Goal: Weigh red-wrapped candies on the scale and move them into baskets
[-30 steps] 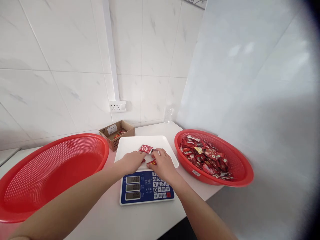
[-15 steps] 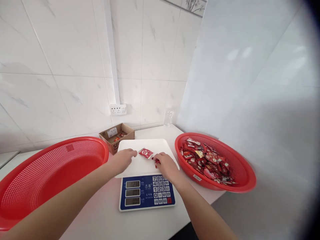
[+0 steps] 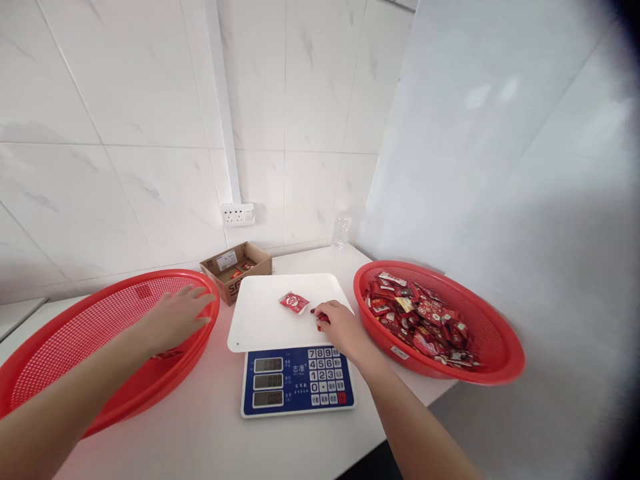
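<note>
My left hand (image 3: 177, 317) is over the red plastic basket (image 3: 115, 400) on the left, fingers stretched out and holding nothing. Below it a small red packet (image 3: 167, 353) lies in that basket, partly hidden by my forearm. At the right side of the weighing scale's white pan (image 3: 265, 327), my right hand (image 3: 340, 327) pinches a dark red packet (image 3: 321, 318), mostly covered by the fingers. One red and white packet (image 3: 295, 303) rests on the pan beside those fingertips. The scale's blue panel (image 3: 299, 380) has keys and three displays.
Another red basket (image 3: 500, 347) stands on the right, heaped with red packets (image 3: 425, 320). Behind the scale are an open cardboard box (image 3: 240, 283) with a few packets and a clear plastic container (image 3: 341, 230). A socket (image 3: 239, 215) is on the tiled wall.
My left hand has moved from the pan to over the left basket, and its fingers have spread. A packet now shows in that basket. My right hand stays at the pan's right side.
</note>
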Demonstrator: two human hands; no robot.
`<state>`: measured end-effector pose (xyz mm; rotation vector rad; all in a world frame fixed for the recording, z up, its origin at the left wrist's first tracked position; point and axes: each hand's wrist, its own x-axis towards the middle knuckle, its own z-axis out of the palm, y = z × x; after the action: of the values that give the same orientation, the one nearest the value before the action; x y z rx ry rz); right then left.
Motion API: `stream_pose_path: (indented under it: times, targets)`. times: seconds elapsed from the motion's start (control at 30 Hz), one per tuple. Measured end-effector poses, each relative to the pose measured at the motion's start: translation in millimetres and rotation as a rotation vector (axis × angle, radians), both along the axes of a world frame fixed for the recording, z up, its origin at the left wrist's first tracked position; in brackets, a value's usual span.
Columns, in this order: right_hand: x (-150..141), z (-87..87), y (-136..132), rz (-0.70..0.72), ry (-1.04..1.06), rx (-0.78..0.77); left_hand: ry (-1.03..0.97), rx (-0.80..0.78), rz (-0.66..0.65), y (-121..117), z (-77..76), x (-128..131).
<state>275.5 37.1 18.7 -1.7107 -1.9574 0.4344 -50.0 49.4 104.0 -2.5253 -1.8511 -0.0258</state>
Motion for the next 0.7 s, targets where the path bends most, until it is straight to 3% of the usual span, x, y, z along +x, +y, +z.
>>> stream_pose_path:
  times: [0.17, 0.27, 0.37, 0.43, 0.53, 0.7]
  targets:
    - [-7.2, 3.0, -1.1, 0.014, -0.031, 0.005, 0.010, -0.102, -0.376, 17.1, -31.7, 88.7]
    - [-8.3, 4.6, -6.0, 0.039, -0.038, 0.015, 0.018, -0.098, -0.472, 31.9, -47.7, 134.0]
    - [-4.0, 3.9, -11.9, 0.052, -0.017, 0.027, 0.027, -0.088, -0.504, 42.4, -54.2, 155.0]
    - [0.6, 2.4, -14.6, 0.053, 0.012, 0.038, 0.028, -0.079, -0.475, 44.1, -52.9, 154.0]
    - [5.8, 0.4, -15.2, 0.056, 0.083, 0.051, 0.016, -0.036, -0.362, 38.9, -44.1, 131.1]
    - [2.7, 1.3, -6.7, 0.067, 0.231, 0.085, -0.011, 0.060, -0.060, 20.3, -24.3, 47.6]
